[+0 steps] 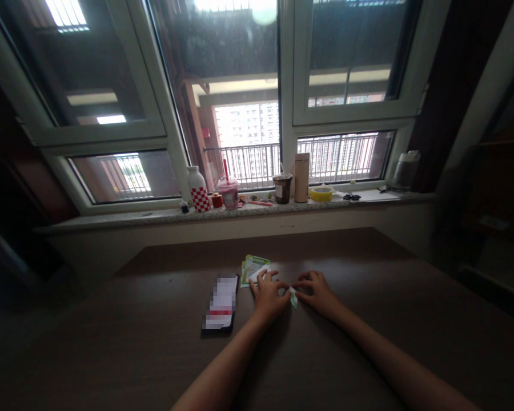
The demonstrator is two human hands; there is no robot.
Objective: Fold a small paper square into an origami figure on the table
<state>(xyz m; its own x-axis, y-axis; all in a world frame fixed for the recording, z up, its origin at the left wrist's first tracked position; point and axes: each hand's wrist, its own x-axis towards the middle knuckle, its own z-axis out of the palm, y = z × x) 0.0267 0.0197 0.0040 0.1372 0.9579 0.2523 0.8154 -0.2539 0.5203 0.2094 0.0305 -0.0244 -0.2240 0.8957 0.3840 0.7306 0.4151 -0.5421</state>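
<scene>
Brown tabletop (360, 254), lower half of the frame: a phone (223, 299) lies left of centre, then green-and-white papers (256, 268); at lower centre the person's left hand (269, 295) pinches a small folded slip (293, 299), the right hand (319, 292) pinching it opposite, fingers curled.

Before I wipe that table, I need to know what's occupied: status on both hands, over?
Left hand and right hand: both on small paper piece. Printed sheets just beyond, partly hidden by left hand. Phone lying to the left.
</scene>
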